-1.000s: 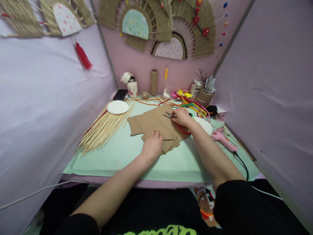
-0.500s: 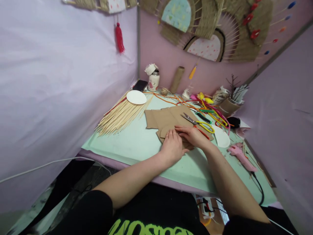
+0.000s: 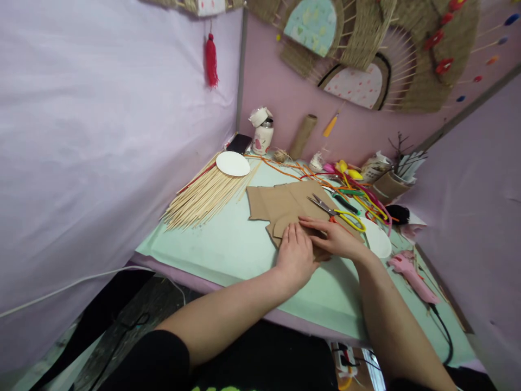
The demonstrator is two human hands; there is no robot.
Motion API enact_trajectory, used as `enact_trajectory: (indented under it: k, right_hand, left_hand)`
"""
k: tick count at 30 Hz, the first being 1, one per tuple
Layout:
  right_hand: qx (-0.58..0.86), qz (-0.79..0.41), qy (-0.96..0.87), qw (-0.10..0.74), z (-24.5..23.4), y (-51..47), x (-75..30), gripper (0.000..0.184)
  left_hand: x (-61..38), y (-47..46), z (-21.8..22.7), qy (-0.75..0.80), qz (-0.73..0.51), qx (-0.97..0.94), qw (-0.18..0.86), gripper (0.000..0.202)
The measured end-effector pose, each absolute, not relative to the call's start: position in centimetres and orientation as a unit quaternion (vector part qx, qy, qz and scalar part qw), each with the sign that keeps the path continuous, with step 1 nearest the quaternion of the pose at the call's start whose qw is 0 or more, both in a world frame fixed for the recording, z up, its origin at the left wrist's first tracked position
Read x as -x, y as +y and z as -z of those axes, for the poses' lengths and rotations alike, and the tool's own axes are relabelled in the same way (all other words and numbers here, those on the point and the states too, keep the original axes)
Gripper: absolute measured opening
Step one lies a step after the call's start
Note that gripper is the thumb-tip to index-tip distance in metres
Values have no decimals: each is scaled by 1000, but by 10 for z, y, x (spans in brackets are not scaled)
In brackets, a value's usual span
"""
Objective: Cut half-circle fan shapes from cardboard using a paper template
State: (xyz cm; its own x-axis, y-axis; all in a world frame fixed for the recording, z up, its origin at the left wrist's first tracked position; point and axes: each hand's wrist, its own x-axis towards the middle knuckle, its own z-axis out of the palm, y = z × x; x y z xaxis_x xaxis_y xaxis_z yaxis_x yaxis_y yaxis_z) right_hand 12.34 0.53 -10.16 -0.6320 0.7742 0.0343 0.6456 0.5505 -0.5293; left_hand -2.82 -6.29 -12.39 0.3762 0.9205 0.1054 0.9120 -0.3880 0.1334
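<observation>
Brown cardboard (image 3: 266, 202) lies on the table in overlapping pieces. A smaller piece with a rounded edge (image 3: 281, 224) rests on top, near the front. My left hand (image 3: 296, 255) lies flat over this piece, fingers stretched forward and close together. Just to the right, my right hand (image 3: 336, 239) touches the cardboard with extended fingers, its fingertips close to my left hand. Part of the cardboard beneath both hands is hidden. Scissors with yellow handles (image 3: 336, 210) lie on the cardboard beyond my right hand, and something with red-orange handles is partly covered there.
Thin wooden sticks (image 3: 199, 198) spread at the left under a white oval piece (image 3: 233, 163). A pink glue gun (image 3: 414, 278) with a black cord lies right. Behind are pliers (image 3: 345, 203), coloured pipe cleaners (image 3: 368, 202), a white jar (image 3: 262, 137) and a phone (image 3: 239, 143).
The view has shifted, so the whole scene sits a little further right and lower. Both hands stay on the cardboard, with the right hand's fingers slightly more spread.
</observation>
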Motion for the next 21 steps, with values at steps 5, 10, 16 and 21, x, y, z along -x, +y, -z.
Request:
enact_trajectory:
  k: [5,10,16,21]
  right_hand:
    - [408,-254,-868,128,101,5,-124,57]
    - [406,-265,-864,140,103,6,-124,56]
    - [406,-270,-861,149,104,7,-124,55]
    - [403,-274,-863,135,102,7,-124,59]
  left_hand:
    - [27,-62,129,554,-98,-826,31,84]
    - [26,-61,131,559,-110,-821,38,84]
    - [24,-61,137,561,-133,-816,38,80]
    - [22,-62,142,570,-155,-806,47,72]
